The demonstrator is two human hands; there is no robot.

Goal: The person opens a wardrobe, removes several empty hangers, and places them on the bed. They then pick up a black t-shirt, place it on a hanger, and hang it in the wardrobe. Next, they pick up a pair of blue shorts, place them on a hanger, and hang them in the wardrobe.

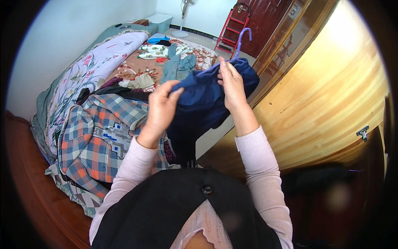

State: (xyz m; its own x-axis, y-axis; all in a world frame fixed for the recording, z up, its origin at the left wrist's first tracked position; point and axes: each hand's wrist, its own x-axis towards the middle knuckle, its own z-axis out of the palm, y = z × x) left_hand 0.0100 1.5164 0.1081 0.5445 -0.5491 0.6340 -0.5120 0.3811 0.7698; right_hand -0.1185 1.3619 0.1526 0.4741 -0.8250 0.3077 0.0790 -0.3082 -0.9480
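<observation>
A dark blue garment [201, 101] hangs in front of me on a purple clothes hanger [239, 41], whose hook points up and away. My left hand [161, 106] pinches the garment's left upper edge between thumb and fingers. Closed near the middle of the hanger, my right hand [232, 85] grips the cloth there, palm side partly showing. Most of the hanger's bar is covered by fabric. The garment's lower part falls toward my body and darkens, so I cannot tell its exact kind.
On the bed to the left lie a plaid shirt [93, 143], a flowered lilac quilt [78, 85] and several loose clothes, among them a grey-green garment [178, 66]. A wooden cabinet door [315, 95] stands at the right. Farther back are a red stepladder [233, 29] and a fan [182, 18].
</observation>
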